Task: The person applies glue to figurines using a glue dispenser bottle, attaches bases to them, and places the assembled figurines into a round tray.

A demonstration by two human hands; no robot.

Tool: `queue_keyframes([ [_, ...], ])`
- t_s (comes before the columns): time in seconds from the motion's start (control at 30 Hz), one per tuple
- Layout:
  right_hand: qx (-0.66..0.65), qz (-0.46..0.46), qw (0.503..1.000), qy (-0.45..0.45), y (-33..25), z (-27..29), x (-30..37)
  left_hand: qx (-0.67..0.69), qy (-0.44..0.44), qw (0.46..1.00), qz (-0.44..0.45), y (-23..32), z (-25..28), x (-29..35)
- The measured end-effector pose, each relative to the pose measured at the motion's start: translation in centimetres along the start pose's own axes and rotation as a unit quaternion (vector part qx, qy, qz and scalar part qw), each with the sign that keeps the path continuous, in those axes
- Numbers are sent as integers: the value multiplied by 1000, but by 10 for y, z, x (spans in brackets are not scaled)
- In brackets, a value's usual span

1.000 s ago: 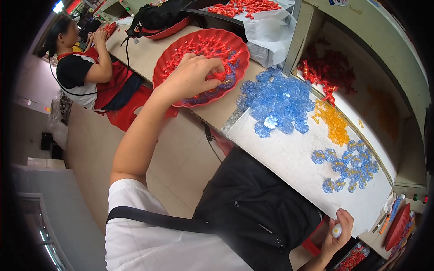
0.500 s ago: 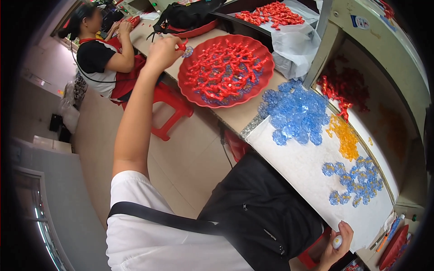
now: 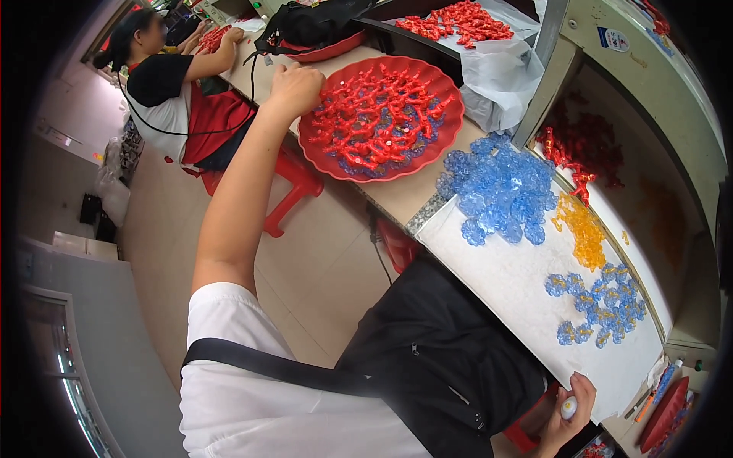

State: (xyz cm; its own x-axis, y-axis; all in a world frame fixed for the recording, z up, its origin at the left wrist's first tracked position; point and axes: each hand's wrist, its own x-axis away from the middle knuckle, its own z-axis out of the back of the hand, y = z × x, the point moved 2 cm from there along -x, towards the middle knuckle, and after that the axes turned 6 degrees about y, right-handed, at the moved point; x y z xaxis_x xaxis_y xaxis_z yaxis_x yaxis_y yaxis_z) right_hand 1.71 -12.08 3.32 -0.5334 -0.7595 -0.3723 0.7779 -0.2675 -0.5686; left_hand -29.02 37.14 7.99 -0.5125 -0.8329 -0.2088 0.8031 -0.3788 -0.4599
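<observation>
My left hand [image 3: 296, 88] is at the left rim of a red scalloped plate [image 3: 307, 145], its fingers curled together. What they hold, if anything, is hidden. The plate is heaped with small red figures [image 3: 374, 114] on clear blue bases. Low on the right, my right hand [image 3: 574, 412] is closed around a small white bottle [image 3: 569, 408] with a rounded end, by the edge of a white sheet [image 3: 504, 278]. On the sheet lie a heap of clear blue flower-shaped pieces [image 3: 504, 191], orange pieces [image 3: 582, 233] and blue pieces topped with orange [image 3: 603, 305].
More red figures [image 3: 569, 168] lie by the grey machine housing [image 3: 649, 84]. At the back are a tray of red figures [image 3: 462, 23], a white plastic bag [image 3: 500, 84] and a black bag [image 3: 313, 27]. A co-worker [image 3: 164, 84] sits at the far left. Pens [image 3: 660, 389] lie lower right.
My left hand has moved right and down to the plate's rim; the red figure with a blue base it held no longer shows. The co-worker's arm has reached forward. My right hand stays put.
</observation>
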Motion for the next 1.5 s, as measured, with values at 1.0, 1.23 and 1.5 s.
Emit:
queue_keyframes([
  [1.0, -79, -13, 994, 72, 17, 9, 8, 410, 208, 825, -329, 335, 112, -20],
  [1.23, -130, -65, 988, 55, 13, 3, 1, 602, 238, 709, -278, 336, 121, 6],
  [1.5, -295, -185, 934, 75, 9, -23, -3, 796, -48, 593, -117, 355, 112, 79],
])
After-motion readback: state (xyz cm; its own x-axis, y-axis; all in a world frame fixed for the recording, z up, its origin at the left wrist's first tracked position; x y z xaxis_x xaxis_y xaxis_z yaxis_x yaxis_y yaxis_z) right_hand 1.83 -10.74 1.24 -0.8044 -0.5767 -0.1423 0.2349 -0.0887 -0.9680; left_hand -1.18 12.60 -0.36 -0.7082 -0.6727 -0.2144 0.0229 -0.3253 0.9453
